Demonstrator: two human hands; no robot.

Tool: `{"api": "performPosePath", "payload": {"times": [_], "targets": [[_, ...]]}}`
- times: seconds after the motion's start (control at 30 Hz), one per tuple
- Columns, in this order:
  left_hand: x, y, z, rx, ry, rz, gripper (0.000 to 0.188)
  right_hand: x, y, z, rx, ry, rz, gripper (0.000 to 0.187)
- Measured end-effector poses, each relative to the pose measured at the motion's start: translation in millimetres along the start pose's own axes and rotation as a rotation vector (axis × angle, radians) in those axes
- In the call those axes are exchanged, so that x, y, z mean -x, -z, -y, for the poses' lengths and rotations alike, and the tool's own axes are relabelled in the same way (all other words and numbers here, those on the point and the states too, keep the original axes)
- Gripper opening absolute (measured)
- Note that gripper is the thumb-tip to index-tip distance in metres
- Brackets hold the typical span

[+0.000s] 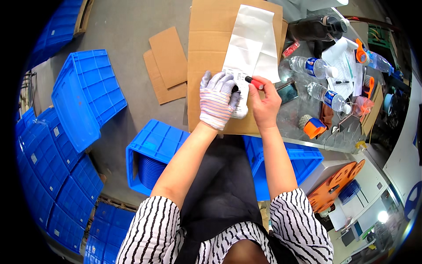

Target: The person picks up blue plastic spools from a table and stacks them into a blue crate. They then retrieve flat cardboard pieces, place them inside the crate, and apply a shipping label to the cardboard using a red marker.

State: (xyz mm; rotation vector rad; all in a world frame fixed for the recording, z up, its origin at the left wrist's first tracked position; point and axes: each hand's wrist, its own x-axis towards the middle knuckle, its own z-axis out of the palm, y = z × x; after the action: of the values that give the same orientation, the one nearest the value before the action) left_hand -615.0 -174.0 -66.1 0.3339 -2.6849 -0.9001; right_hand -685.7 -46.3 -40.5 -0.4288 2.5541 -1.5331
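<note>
My left hand [216,100], in a striped knit glove, rests on the white printed paper strip [240,104], its fingers bent. Between its thumb and forefinger shows a small dark thing, mostly hidden. My bare right hand [266,104] grips a red marker [256,84], whose black end points left over the paper strip. The strip lies folded near the front of a brown cardboard sheet [209,35]. Beyond both hands, long white paper sheets [248,37] stretch toward the far edge of the cardboard.
Right of the cardboard stand a dark flask [311,29], water bottles [310,67], a phone [288,93] and an orange tape dispenser [314,128]. Blue crates [99,83] are stacked at left; another crate [158,134] sits below the table edge. Loose cardboard pieces [169,57] lie on the floor.
</note>
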Motion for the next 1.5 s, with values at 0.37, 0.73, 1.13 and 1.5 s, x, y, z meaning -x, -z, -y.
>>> {"api": "performPosePath", "payload": {"times": [0.37,0.73,1.13,1.5], "targets": [[1,-4,-3,-0.009,0.03,-0.019,0.026,0,-16,-18,0.176,-0.002,0.005,0.021],[19,5,15,0.304,0.026,-0.042,0.031,-3,-7,-26,-0.016,-0.184,0.022,0.02],[20,0,17,0.23,-0.003,-0.088,0.03,-10,-27,-5,0.178,0.165,0.062,0.026],[25,3,20,0.309,-0.034,-0.102,0.027,-12,-43,-14,0.369,0.321,0.128,0.023]]}}
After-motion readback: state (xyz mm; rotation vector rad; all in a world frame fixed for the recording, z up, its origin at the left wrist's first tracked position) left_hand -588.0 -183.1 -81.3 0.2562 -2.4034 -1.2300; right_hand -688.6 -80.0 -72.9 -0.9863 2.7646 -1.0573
